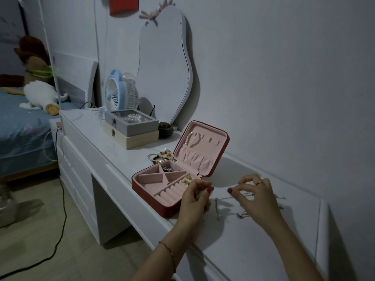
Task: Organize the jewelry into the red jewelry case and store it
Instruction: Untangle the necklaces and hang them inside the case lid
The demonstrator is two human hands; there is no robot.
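Head view: white dresser (253, 250) carries the open red jewelry case (174, 179). Just right of it, the left hand (195, 196) and right hand (255, 194) each pinch a thin silver chain (225, 198) with curled fingers.

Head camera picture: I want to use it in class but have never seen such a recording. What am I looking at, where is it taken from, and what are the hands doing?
There is no machine here: a person wears a camera on the head, looking down at their own hands. On the white dresser a red case lies open, with pearls in its lid and small pieces in its pink compartments. The left hand and right hand each pinch a thin chain stretched between them. More jewelry lies behind the case, beside two stacked boxes and a blue fan.
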